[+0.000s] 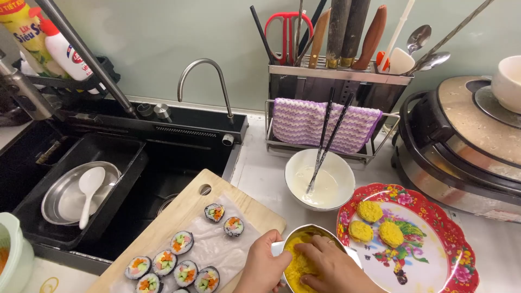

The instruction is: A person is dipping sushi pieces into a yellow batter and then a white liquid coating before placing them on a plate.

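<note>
Three crumb-coated pieces (375, 223) are already laid on the flowered plate (461, 255); nine sushi slices (182, 242) remain uncoated on the cutting board (184, 209). The metal bowl (312, 230) is steadied by the curled left hand (263, 264), while yellow crumbs (297, 266) are pressed by the flattened right hand (331, 266).

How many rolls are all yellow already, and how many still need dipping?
Three yellow-coated pieces already sit on the flowered plate. Right now the left hand steadies the metal bowl while the right hand presses into the yellow crumbs. At least eight plain rolls wait on the cutting board. The batter bowl with chopsticks stands behind.
</note>
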